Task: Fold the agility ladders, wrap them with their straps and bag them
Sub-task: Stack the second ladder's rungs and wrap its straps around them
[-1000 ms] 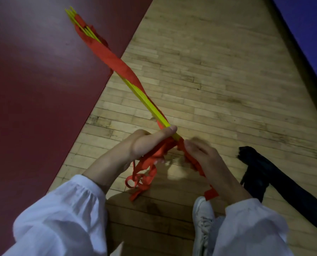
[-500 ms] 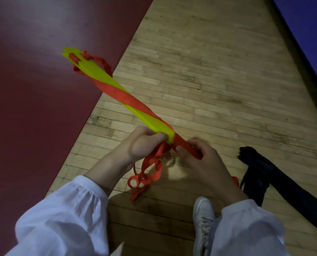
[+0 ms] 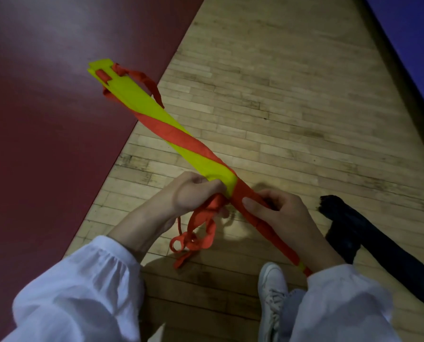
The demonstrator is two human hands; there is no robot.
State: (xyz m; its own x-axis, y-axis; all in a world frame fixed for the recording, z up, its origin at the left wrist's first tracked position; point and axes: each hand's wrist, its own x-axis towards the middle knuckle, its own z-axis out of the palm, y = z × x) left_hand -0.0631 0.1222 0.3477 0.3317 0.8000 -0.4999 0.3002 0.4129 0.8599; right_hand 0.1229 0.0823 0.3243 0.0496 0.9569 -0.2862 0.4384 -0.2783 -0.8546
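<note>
Ladder bundle: flat yellow rungs stacked together, held in the air above the wooden floor and slanting from upper left to lower right. Its far end reaches over the dark red floor area; its near end passes under the right wrist toward the sleeve.

Red strap: wound in a spiral round the bundle, with one band across the middle, close turns on the near half and a free loop at the far end.

Loose strap tail: hangs in loops below the left grip.

Left grip: fingers curled round bundle and strap where the yellow ends.

Right grip: thumb and fingers pinch the strap-wrapped part, just beside the left.

Black bag: lies on the floor to the right, apart from the bundle.

White shoe: on the floor, between the two white sleeves.

Edges: the red area's straight border crosses diagonally on the left. Open boards run ahead and to the right, up to a dark line with a blue surface beyond
</note>
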